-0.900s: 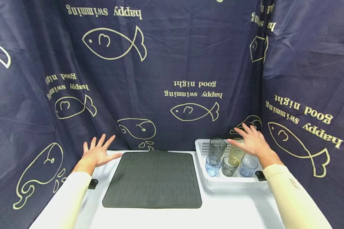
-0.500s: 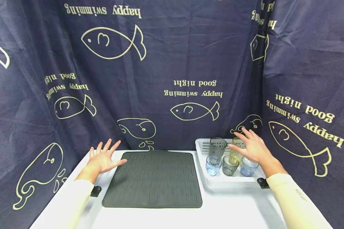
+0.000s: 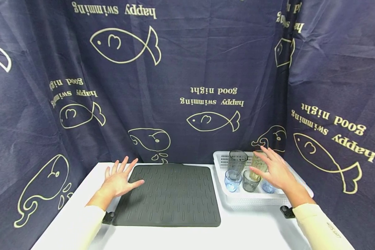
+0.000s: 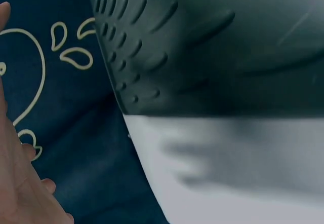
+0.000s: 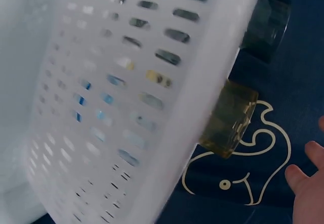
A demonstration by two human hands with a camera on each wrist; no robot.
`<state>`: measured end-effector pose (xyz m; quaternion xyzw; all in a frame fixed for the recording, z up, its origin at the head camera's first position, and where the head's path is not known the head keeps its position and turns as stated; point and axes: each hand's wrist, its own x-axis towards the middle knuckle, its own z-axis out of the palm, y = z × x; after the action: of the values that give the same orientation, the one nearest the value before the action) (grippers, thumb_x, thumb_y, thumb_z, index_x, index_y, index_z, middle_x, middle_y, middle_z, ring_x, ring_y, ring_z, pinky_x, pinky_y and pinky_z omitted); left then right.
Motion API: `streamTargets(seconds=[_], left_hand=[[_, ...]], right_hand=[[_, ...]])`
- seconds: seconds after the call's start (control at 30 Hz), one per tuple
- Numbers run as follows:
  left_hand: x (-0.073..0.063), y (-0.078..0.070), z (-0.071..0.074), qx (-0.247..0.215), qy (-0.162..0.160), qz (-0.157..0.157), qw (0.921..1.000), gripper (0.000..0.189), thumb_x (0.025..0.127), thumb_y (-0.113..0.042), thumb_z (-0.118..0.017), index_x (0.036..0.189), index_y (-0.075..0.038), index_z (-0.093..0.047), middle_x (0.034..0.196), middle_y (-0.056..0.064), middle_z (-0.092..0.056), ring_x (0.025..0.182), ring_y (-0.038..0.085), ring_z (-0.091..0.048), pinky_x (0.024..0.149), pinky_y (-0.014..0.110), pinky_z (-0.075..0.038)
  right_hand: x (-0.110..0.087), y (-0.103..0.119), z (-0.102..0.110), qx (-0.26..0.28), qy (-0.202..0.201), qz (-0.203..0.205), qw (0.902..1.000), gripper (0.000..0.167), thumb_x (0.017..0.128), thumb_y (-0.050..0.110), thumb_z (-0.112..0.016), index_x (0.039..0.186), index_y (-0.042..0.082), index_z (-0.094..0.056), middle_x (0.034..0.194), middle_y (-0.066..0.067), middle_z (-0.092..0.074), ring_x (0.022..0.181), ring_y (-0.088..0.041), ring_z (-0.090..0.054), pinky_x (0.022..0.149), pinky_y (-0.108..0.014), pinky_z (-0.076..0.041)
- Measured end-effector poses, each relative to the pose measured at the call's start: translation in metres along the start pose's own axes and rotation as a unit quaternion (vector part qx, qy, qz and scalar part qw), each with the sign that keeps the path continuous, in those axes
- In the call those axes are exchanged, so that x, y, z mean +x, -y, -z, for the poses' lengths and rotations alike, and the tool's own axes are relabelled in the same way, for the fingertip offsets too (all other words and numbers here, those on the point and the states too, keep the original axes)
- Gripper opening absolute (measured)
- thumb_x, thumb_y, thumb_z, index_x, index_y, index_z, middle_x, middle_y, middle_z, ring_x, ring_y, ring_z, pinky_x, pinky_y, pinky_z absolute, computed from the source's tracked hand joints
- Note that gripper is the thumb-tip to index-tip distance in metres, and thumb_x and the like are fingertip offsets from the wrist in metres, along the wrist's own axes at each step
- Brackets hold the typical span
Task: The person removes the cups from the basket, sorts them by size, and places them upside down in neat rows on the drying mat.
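Observation:
With fingers spread, my left hand (image 3: 117, 182) hovers over the left edge of a dark grey ribbed mat (image 3: 175, 198) and holds nothing. My right hand (image 3: 276, 172) is held above a white perforated basket (image 3: 253, 199), its fingers straight and nothing in them. Inside the basket stand several glasses: a tall grey glass (image 3: 236, 161), a tall yellow glass (image 3: 258, 161), a short light blue glass (image 3: 232, 184), a short grey glass (image 3: 250, 182) and a short blue glass (image 3: 268, 187). The right hand partly hides the yellow glass and the right-hand blue glass.
Mat and basket lie side by side on a white table (image 3: 162, 239). A dark blue curtain (image 3: 175, 76) with fish drawings hangs behind and at both sides. Black wrist cameras sit under each wrist, such as the right wrist camera (image 3: 287, 211).
My left hand has moved right and nearer, from beside the mat to over its left edge. The right hand has come slightly lower and nearer. Glasses, basket and mat have stayed put.

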<state>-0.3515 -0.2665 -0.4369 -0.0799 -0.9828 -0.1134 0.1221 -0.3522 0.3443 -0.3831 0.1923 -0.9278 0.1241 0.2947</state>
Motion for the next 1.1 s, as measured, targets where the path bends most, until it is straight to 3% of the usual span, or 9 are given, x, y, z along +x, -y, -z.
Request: streamTargets(seconds=[0.23, 0.37, 0.47, 0.63, 0.73, 0.87, 0.97, 1.1], left_hand=[[-0.010, -0.013, -0.011, -0.017, -0.026, -0.021, 0.9993, 0.100, 0.082, -0.078, -0.064, 0.163, -0.031, -0.025, 0.170, 0.017, -0.020, 0.151, 0.056, -0.019, 0.115, 0.078, -0.012], [-0.016, -0.023, -0.017, -0.037, -0.030, -0.025, 0.9985, 0.102, 0.081, -0.077, -0.066, 0.163, -0.032, -0.025, 0.171, 0.016, -0.019, 0.152, 0.054, -0.019, 0.117, 0.076, -0.012], [-0.021, -0.032, -0.022, -0.056, -0.036, -0.033, 0.9972, 0.102, 0.081, -0.074, -0.068, 0.163, -0.032, -0.024, 0.171, 0.015, -0.019, 0.153, 0.053, -0.019, 0.117, 0.075, -0.013], [-0.029, -0.049, -0.029, -0.088, -0.048, -0.054, 0.9934, 0.100, 0.082, -0.069, -0.071, 0.163, -0.032, -0.025, 0.170, 0.015, -0.021, 0.152, 0.052, -0.020, 0.116, 0.075, -0.018], [-0.034, -0.059, -0.034, -0.106, -0.048, -0.063, 0.9912, 0.100, 0.083, -0.069, -0.071, 0.163, -0.033, -0.024, 0.171, 0.014, -0.020, 0.152, 0.052, -0.022, 0.114, 0.078, -0.021], [-0.042, -0.072, -0.039, -0.137, -0.037, -0.066, 0.9876, 0.099, 0.083, -0.070, -0.070, 0.163, -0.036, -0.022, 0.172, 0.011, -0.017, 0.153, 0.051, -0.022, 0.112, 0.081, -0.023], [-0.046, -0.081, -0.042, -0.165, -0.030, -0.071, 0.9833, 0.099, 0.084, -0.069, -0.071, 0.163, -0.038, -0.020, 0.173, 0.009, -0.015, 0.154, 0.049, -0.021, 0.112, 0.081, -0.023], [-0.053, -0.092, -0.044, -0.199, -0.023, -0.078, 0.9766, 0.098, 0.085, -0.068, -0.071, 0.163, -0.040, -0.019, 0.173, 0.008, -0.015, 0.154, 0.048, -0.020, 0.112, 0.081, -0.023]], right_hand=[[-0.012, 0.004, -0.002, 0.045, -0.038, 0.041, 0.9974, 0.061, 0.083, 0.035, -0.082, 0.135, 0.008, -0.064, 0.149, -0.024, -0.050, 0.138, -0.053, -0.043, 0.108, -0.067, -0.037], [-0.020, 0.002, -0.004, 0.085, -0.051, 0.046, 0.9941, 0.058, 0.082, 0.026, -0.084, 0.133, 0.008, -0.066, 0.146, -0.023, -0.053, 0.135, -0.048, -0.046, 0.119, -0.037, -0.034], [-0.026, 0.002, -0.004, 0.111, -0.049, 0.020, 0.9924, 0.057, 0.083, 0.024, -0.084, 0.135, 0.011, -0.066, 0.147, -0.020, -0.053, 0.136, -0.045, -0.045, 0.115, -0.015, -0.024], [-0.036, 0.002, -0.004, 0.126, -0.041, -0.023, 0.9910, 0.055, 0.083, 0.027, -0.086, 0.133, 0.016, -0.068, 0.147, -0.013, -0.055, 0.135, -0.039, -0.047, 0.109, -0.024, -0.034], [-0.041, -0.002, -0.006, 0.128, -0.047, -0.022, 0.9904, 0.053, 0.081, 0.026, -0.087, 0.130, 0.016, -0.069, 0.143, -0.012, -0.058, 0.132, -0.033, -0.051, 0.108, -0.017, -0.032], [-0.047, -0.012, -0.012, 0.145, -0.067, -0.006, 0.9872, 0.053, 0.077, 0.022, -0.090, 0.127, 0.017, -0.071, 0.137, -0.013, -0.061, 0.129, -0.013, -0.052, 0.103, 0.001, -0.022], [-0.050, -0.017, -0.014, 0.160, -0.082, 0.001, 0.9837, 0.053, 0.075, 0.017, -0.091, 0.124, 0.014, -0.072, 0.134, -0.014, -0.062, 0.127, 0.005, -0.049, 0.102, 0.002, -0.025], [-0.053, -0.021, -0.014, 0.169, -0.095, -0.005, 0.9810, 0.049, 0.074, 0.013, -0.092, 0.120, 0.011, -0.074, 0.131, -0.015, -0.064, 0.123, 0.018, -0.045, 0.098, 0.003, -0.030]])
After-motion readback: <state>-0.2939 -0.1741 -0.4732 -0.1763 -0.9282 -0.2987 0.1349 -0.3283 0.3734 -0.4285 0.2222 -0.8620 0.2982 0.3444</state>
